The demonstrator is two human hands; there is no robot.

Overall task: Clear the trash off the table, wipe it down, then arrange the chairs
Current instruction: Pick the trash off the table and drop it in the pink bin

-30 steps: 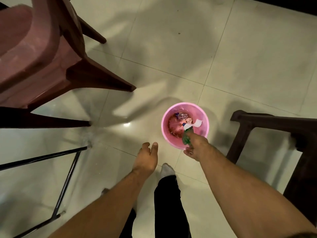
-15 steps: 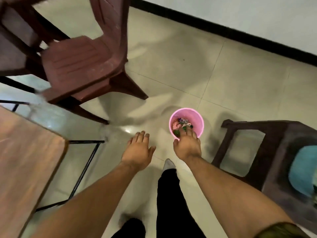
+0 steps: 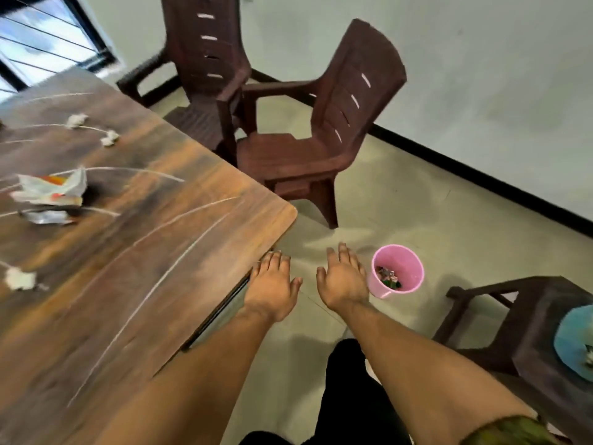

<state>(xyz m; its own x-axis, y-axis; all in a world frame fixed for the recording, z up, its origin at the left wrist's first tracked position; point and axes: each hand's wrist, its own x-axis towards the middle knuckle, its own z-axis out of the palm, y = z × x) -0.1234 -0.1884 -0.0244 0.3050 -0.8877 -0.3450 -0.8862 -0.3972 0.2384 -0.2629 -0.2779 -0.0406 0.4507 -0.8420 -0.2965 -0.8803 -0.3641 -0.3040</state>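
Observation:
The brown wooden table [image 3: 134, 252] fills the left. On it lie a crumpled plastic bag [image 3: 51, 187], a foil wrapper [image 3: 48, 216] and several white paper balls [image 3: 19, 279] [image 3: 109, 138] [image 3: 75, 120]. A pink bin [image 3: 407, 258] with wrappers inside stands on the floor at centre right. My left hand [image 3: 272, 284] is flat and open at the table's near corner, holding nothing. My right hand [image 3: 343, 277] is open and empty just left of the bin. Two brown plastic chairs [image 3: 301, 149] [image 3: 205, 59] stand behind the table's far corner.
A third dark chair [image 3: 526, 322] stands at the right with a blue cloth [image 3: 574, 342] on its seat. A white wall with a black skirting runs along the back right. A window [image 3: 48, 43] is at the top left. My dark trouser leg shows below.
My right hand let the green wrapper drop into the pink bin and drew back empty. My view lifted from the floor up to the table and chairs.

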